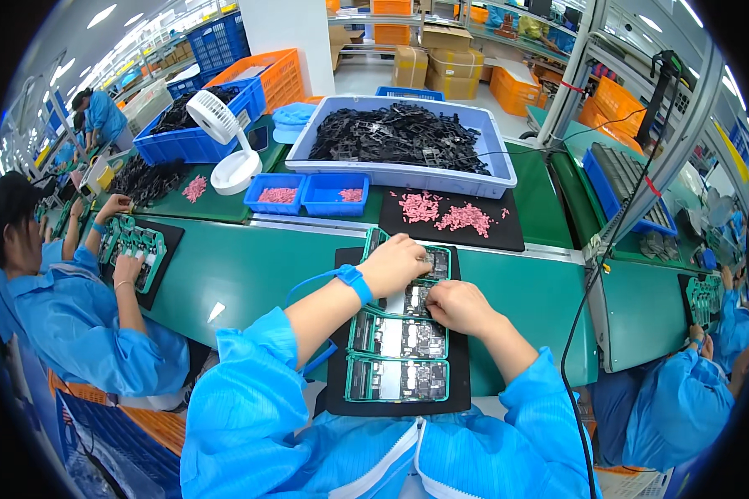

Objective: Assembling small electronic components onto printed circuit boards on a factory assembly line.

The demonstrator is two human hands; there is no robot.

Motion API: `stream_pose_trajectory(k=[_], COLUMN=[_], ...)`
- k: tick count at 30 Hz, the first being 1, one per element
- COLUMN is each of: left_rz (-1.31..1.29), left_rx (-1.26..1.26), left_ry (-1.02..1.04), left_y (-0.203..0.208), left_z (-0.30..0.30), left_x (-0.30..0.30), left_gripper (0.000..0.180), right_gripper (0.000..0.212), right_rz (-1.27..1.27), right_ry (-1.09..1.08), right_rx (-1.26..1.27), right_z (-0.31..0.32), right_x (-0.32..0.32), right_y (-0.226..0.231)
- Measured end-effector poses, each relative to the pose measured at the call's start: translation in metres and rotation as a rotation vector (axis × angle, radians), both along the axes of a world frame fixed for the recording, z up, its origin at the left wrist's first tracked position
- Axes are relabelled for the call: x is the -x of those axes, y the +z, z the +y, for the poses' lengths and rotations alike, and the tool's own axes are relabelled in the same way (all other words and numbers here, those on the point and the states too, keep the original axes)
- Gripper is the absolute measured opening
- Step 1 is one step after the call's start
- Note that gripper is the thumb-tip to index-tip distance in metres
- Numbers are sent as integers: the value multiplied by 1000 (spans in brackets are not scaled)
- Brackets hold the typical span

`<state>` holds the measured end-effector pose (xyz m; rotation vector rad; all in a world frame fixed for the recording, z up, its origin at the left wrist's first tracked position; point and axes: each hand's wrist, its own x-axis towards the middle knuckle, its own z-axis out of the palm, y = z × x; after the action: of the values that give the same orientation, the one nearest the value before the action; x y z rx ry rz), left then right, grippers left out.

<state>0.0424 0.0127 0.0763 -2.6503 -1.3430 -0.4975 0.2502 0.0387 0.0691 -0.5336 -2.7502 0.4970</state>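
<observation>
Head view: the bare left hand (395,264) bent over the upper rectangular green-framed circuit boards (404,337), fingertips bunched; any held part was hidden. These boards lay on a flat black mat (459,374), presumably light, stiff and fragile, best gripped by their rims. The bare right hand (462,306) curled nearly closed at their right edge; its contents could not be determined.

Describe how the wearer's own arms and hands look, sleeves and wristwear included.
Both sleeves are bright blue, loose and wrinkled, ending well short of the hands. The left hand is ungloved, with a blue wristband and thin blue cord behind it. The right hand is ungloved, no band visible.
</observation>
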Motion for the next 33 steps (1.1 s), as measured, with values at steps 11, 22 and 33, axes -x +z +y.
stream_pose_trajectory(k=[11, 22, 33], left_rz=[-974, -998, -985], left_rx=[-113, -95, -74], left_ry=[663, 752, 750], left_y=[-21, -73, -66], left_z=[-32, -45, -48], left_x=[80, 90, 90], left_gripper=[14, 11, 12], right_gripper=[6, 4, 30], right_rz=[-89, -106, 235], right_ry=[33, 34, -64], right_rx=[-44, -98, -59], right_z=[2, -6, -22], right_x=[3, 6, -13], right_y=[8, 13, -16])
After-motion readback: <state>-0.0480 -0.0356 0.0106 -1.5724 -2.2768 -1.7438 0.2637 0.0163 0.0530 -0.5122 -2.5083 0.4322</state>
